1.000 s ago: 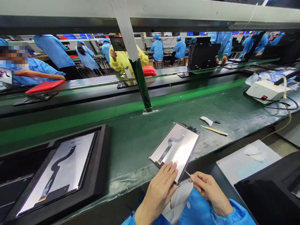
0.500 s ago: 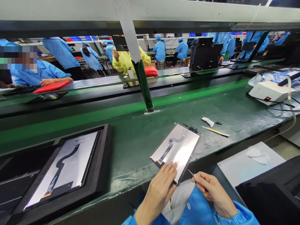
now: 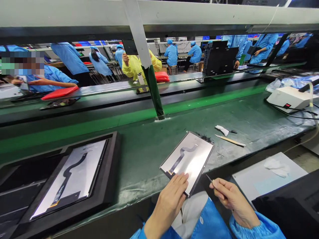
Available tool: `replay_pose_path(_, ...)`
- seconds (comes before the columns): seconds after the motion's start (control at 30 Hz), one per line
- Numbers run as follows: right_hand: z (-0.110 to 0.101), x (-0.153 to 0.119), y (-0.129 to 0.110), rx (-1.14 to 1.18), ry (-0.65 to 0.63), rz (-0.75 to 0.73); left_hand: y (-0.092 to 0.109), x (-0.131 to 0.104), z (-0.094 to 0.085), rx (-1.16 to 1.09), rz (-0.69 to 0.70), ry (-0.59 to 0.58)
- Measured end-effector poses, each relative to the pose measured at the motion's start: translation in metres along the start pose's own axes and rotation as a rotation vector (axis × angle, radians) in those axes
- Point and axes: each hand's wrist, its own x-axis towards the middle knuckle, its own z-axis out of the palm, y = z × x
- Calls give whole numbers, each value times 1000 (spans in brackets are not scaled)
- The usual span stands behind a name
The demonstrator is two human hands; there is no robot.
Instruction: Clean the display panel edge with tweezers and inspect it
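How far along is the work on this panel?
Looks done: black scrapings lie by the panel's far corner. In hand: the left hand presses the panel flat; the right hand holds a thin tool just off its edge. Left: another panel waits in a tray.

Bright overhead light is glaring off the silver rectangular display panel (image 3: 187, 162) on the dark green desk (image 3: 139, 149); beyond the panel, straight lines are bowing, distant workers softening.
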Motion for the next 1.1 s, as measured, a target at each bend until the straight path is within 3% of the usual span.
replay_pose_path(0.3, -10, 4, -6, 6, 55, -59, 0, 1, -1, -14, -2, -1)
replay_pose_path(0.6, -12, -3, -35, -6, 107, -77, -2, -3, 2, -47, -18, 4)
replay_pose_path(1.1, -30, -3, -49, 28, 163, -154, -1, 1, 0, -56, -16, 19)
